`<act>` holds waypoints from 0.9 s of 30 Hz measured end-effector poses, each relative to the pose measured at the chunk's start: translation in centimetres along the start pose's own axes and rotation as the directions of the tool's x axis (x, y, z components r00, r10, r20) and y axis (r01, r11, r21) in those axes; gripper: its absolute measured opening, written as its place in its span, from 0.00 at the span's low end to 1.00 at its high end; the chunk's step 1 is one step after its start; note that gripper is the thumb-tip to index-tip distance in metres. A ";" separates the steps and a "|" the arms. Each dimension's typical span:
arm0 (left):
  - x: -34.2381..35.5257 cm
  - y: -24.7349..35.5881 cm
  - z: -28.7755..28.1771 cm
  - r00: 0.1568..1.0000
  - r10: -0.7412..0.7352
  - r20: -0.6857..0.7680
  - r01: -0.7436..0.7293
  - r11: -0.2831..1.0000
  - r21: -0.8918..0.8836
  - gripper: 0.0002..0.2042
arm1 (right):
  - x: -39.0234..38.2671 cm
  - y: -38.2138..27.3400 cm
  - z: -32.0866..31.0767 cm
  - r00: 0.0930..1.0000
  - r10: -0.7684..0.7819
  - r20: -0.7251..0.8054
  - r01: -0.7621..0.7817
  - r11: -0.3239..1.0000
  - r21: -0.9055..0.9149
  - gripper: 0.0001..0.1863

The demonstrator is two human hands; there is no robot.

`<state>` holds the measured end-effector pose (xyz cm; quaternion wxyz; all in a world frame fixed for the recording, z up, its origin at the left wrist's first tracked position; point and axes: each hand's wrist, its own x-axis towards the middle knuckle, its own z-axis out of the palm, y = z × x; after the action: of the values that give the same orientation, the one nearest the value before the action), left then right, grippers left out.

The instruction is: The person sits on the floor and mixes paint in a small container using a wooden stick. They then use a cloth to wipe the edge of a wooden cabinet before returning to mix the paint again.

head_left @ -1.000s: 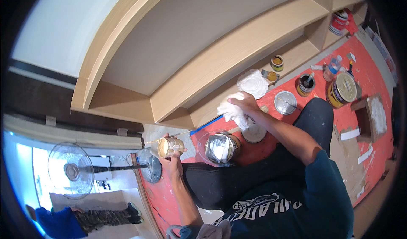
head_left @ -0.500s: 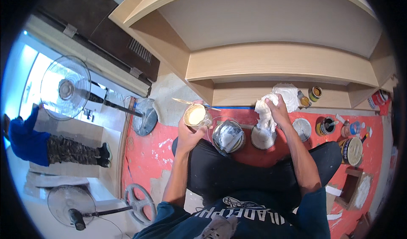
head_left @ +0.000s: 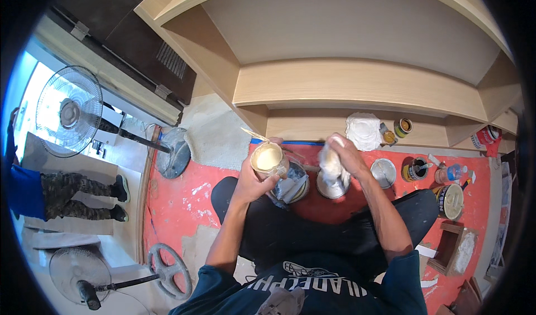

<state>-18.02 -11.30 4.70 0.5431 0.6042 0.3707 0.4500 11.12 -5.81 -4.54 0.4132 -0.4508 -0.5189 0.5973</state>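
Note:
My left hand is wrapped round a small clear jar of cream-coloured paint; a thin wooden stick shows at its far rim. In my right hand is a bunched white rag, smeared by motion, above an open can with a pale rim. Between my hands, partly behind the jar, stands another can with grey-white stuff and a flat scraper in it. To the right of the rag sits a round can with a whitish inside.
Ahead rises a pale wooden shelf unit; a crumpled white cloth and small tins lie by its base. More cans and a plastic bottle stand right on the red floor covering. Left are two standing fans and a person.
My right hand has moved left, nearer the jar; the rag, earlier hanging down to the can, is more bunched. My left hand keeps hold of the jar. The view has shifted slightly.

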 end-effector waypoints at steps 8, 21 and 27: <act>0.9 0.3 1.5 0.997 -0.023 0.076 0.019 0.998 0.057 0.37 | -3.1 -4.7 4.3 0.997 -0.075 0.021 0.072 0.991 0.110 0.16; -0.3 -1.0 2.6 0.979 0.083 0.185 -0.116 0.978 0.175 0.31 | -3.7 -5.1 4.6 0.999 -0.046 -0.012 0.045 0.998 -0.037 0.16; 0.2 -0.6 1.4 0.981 0.138 0.133 -0.160 0.972 0.174 0.34 | -3.3 -2.3 3.8 0.997 0.063 0.039 -0.070 0.968 0.241 0.18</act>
<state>-16.56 -11.46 4.14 0.4709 0.7040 0.3309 0.4160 8.31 -9.61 -1.67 0.4366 -0.4048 -0.4332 0.6767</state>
